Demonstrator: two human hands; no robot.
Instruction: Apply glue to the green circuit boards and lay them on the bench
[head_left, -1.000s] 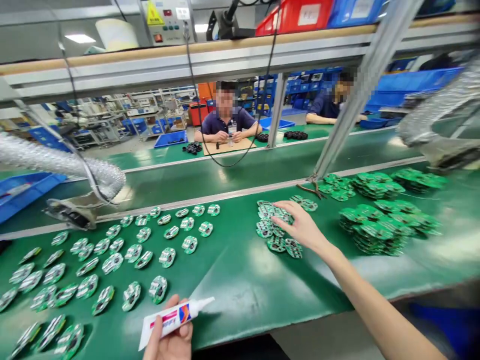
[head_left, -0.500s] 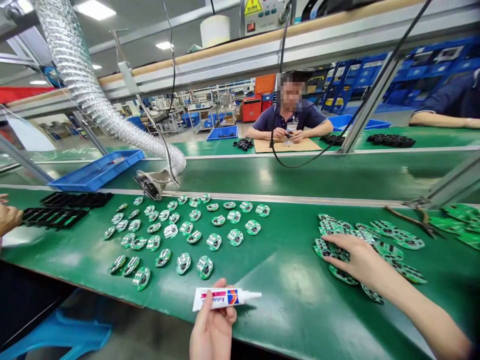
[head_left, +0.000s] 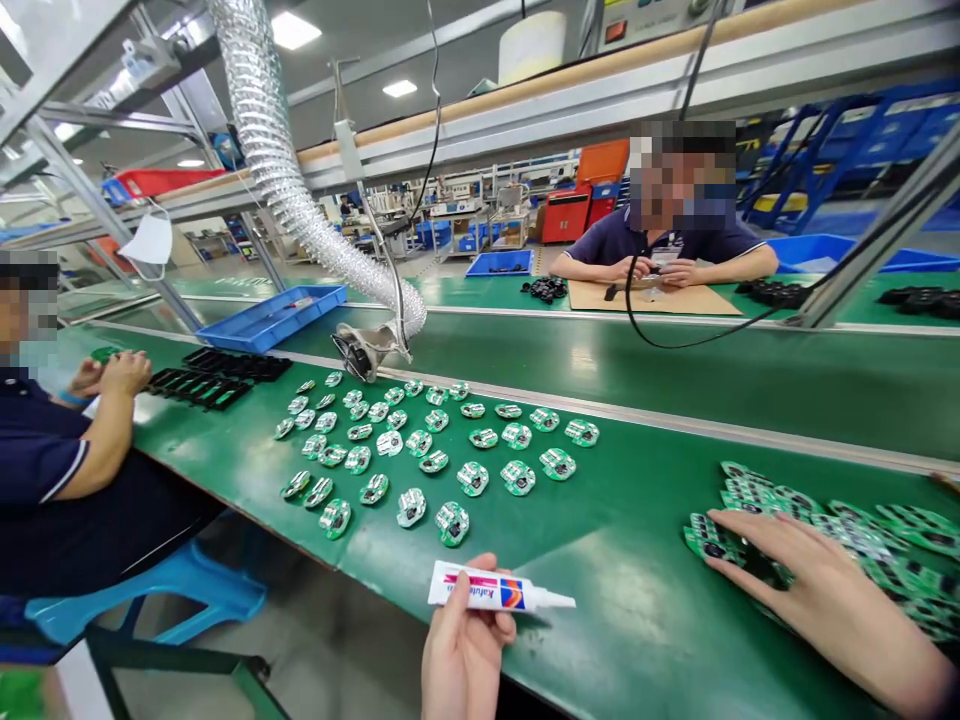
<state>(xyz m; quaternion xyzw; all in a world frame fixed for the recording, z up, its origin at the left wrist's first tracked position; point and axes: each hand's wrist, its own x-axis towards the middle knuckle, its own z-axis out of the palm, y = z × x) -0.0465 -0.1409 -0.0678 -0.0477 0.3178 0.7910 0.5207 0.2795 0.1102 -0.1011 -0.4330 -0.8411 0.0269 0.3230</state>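
My left hand (head_left: 463, 652) is closed round a white glue tube (head_left: 495, 593) with red and blue print, held level near the bench's front edge, nozzle pointing right. My right hand (head_left: 810, 590) lies flat with fingers spread on a heap of small round green circuit boards (head_left: 840, 530) at the right. Several more of these boards (head_left: 435, 450) lie spread in rows on the green bench mat (head_left: 600, 560) left of centre.
A person in a dark shirt (head_left: 52, 470) sits at the left on a blue stool, beside black trays (head_left: 214, 375). A silver flexible duct (head_left: 300, 210) ends above the boards. A blue bin (head_left: 274, 315) stands behind. Another person (head_left: 667, 245) works across the conveyor.
The view has swung left, bringing the seated person at the left into sight. My left hand keeps the tube. My right hand stays on the heap of boards.
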